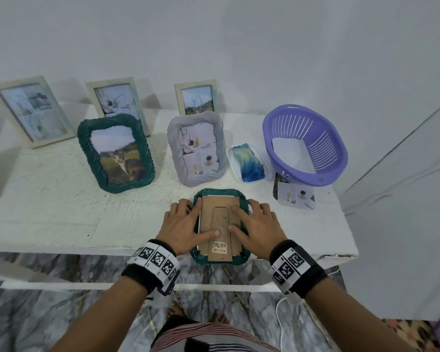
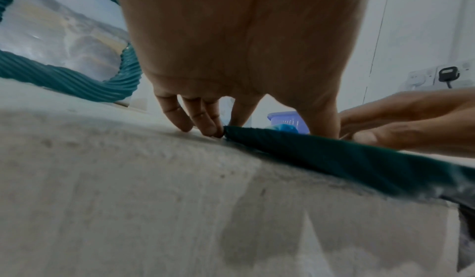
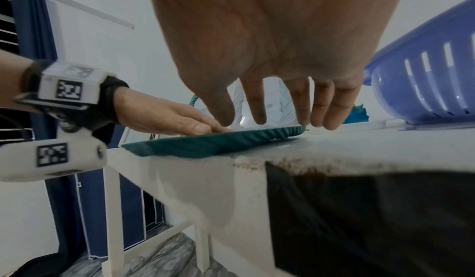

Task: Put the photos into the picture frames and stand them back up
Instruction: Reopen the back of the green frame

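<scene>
At the table's (image 1: 48,212) front edge, a green frame (image 1: 244,214) lies face down, both hands flat on it: left hand (image 1: 186,224) and right hand (image 1: 255,226) press its backing (image 1: 208,212). Five frames stand filled behind. Loose photos (image 1: 296,198) remain beside the basket (image 1: 333,148).

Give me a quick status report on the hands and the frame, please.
Left hand and right hand open, pressing the cardboard backing. Green frame face down, overhanging table edge. Nothing obstructing.

Bare forearms, black wristbands (image 1: 299,266) on both wrists — white blocks printed with black square-code markers — striped garment (image 1: 208,336) at the waist, bare feet
</scene>
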`<action>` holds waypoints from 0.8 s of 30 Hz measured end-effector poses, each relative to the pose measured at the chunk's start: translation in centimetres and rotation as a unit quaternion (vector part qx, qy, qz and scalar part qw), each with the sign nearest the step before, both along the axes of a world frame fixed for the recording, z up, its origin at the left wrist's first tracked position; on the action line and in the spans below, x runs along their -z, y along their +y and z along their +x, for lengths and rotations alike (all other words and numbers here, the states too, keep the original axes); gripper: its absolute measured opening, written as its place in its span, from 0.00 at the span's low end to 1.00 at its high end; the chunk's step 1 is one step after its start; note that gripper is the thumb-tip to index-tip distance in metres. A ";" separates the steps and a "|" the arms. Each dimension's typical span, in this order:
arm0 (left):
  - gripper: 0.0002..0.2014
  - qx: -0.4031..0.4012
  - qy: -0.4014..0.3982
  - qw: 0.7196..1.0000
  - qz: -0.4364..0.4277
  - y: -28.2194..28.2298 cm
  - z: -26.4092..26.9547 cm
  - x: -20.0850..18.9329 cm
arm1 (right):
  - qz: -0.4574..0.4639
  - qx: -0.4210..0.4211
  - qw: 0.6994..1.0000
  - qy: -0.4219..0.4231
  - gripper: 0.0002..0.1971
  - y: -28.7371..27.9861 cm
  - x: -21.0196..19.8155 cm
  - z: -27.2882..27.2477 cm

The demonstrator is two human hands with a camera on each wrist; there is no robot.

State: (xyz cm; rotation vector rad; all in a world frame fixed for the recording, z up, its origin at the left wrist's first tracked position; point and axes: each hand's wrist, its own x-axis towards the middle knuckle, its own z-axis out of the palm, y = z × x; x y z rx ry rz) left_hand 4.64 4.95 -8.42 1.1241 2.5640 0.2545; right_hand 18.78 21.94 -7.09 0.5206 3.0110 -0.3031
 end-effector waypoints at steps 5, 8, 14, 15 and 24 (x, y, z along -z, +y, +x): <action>0.68 0.003 0.018 1.000 -0.019 0.2 0.1 -0.5 | -0.059 -0.069 0.994 0.067 0.23 -0.6 0.4 2.6; 0.62 0.006 0.034 0.999 -0.033 0.3 0.1 -0.7 | -0.088 -0.094 0.989 0.076 0.21 -0.8 0.5 3.5; 0.61 0.008 0.034 0.999 -0.032 0.3 0.1 -0.6 | -0.136 -0.124 0.981 0.054 0.18 -0.1 0.8 4.0; 0.61 0.007 0.034 0.999 -0.032 0.3 0.1 -0.6 | -0.139 -0.133 0.980 0.051 0.18 0.0 0.7 4.1; 0.60 0.008 0.052 0.998 -0.041 0.5 0.1 -0.4 | -0.109 -0.200 0.974 -0.012 0.26 0.9 -0.9 4.0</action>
